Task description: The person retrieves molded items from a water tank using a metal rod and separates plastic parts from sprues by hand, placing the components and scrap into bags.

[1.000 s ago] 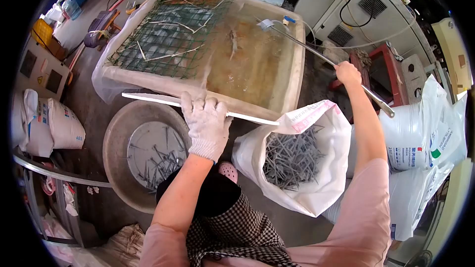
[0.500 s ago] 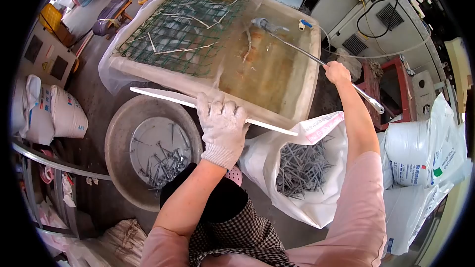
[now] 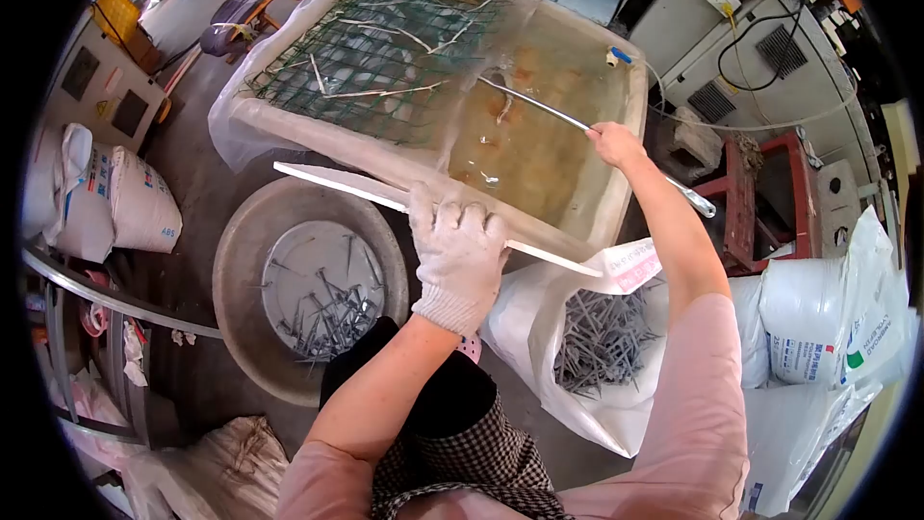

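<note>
My left hand [image 3: 457, 246], in a white knitted glove, has its fingers wrapped over the edge of a thin white board [image 3: 351, 185]. The board lies along the near side of a pale rectangular tub [image 3: 633, 111]. Bare, my right hand [image 3: 618, 146] grips a long-handled metal tool [image 3: 549, 111]. Its far end is sunk in the tub's murky brownish water [image 3: 539, 183], so its head is hidden. Below the board stand a round basin [image 3: 233, 299] with several grey spiky pieces [image 3: 332, 313] and an open white sack [image 3: 525, 351] filled with similar pieces.
Green wire mesh [image 3: 366, 63] with pale strips covers the tub's left half. A blue-handled valve [image 3: 618, 57] sits at its right rim. Filled bags [image 3: 144, 202] stand left, more white bags [image 3: 804, 327] right. A red metal frame [image 3: 736, 202] and grey cabinet [image 3: 703, 29] are beyond.
The tool's head, visible at the water's surface before, has gone under. My right hand has drawn left and slightly down. The left hand still holds the board; the whole view has shifted slightly.
</note>
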Available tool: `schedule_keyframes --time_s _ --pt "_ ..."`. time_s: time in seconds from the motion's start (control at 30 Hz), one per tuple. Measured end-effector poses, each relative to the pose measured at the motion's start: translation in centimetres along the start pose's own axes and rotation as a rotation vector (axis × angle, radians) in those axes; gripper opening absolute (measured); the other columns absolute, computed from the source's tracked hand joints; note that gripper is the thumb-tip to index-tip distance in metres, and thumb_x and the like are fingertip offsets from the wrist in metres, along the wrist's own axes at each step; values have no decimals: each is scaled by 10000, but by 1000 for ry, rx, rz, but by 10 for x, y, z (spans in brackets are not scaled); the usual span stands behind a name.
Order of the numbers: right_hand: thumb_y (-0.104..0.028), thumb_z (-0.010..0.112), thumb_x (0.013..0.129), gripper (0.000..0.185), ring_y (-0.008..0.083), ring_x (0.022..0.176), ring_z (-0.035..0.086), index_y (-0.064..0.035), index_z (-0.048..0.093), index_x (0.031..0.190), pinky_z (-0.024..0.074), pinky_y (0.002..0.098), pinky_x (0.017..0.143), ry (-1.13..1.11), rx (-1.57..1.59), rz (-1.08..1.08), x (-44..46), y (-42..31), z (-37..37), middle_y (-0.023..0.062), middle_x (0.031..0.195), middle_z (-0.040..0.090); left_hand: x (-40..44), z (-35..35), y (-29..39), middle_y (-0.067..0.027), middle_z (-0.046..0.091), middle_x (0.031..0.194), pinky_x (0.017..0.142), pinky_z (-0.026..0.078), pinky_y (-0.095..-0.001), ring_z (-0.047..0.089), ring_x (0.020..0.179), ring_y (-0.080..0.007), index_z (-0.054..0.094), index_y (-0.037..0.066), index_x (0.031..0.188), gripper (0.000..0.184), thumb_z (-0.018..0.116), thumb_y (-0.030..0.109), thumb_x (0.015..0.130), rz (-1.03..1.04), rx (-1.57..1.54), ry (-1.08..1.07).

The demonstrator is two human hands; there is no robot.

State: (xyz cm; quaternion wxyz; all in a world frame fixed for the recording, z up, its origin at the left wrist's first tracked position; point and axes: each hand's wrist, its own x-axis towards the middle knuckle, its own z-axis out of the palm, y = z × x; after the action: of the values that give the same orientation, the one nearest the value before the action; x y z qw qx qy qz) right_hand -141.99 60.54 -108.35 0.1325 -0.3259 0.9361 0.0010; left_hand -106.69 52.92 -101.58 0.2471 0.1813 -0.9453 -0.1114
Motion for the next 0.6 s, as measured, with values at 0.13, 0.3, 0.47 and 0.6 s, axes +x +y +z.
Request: schedule_keyframes --time_s 0.13,0.3,0.47,0.6 --pt "-385 479 926 339 331 1055 576 -173 626 1145 466 442 879 -68 99 -64 26 -38 34 124 1123 627 2 8 -2 -103 614 854 991 268 -608 526 1017 -321 629 72 754 203 673 236 642 14 6 89" --pt "-361 491 924 330 340 1006 594 -143 635 1125 472 432 860 -50 209 -89 51 -73 82 140 1066 644 5 15 -3 -107 599 791 972 305 -579 532 1001 -312 620 61 706 164 629 208 632 38 53 180" --pt "-378 483 911 316 315 1068 574 -189 629 1119 458 441 890 -42 72 -108 35 -54 43 109 1121 628 5 0 0 -123 600 831 975 299 -572 517 1037 -321 618 49 734 165 630 196 661 36 -10 139" --pt "-362 497 897 316 315 1042 588 -196 637 1126 463 428 890 10 -64 -121 -17 -7 -24 119 1106 635 1 0 1 -135 607 875 996 271 -587 502 1063 -330 630 45 775 191 639 200 664 15 -45 85"
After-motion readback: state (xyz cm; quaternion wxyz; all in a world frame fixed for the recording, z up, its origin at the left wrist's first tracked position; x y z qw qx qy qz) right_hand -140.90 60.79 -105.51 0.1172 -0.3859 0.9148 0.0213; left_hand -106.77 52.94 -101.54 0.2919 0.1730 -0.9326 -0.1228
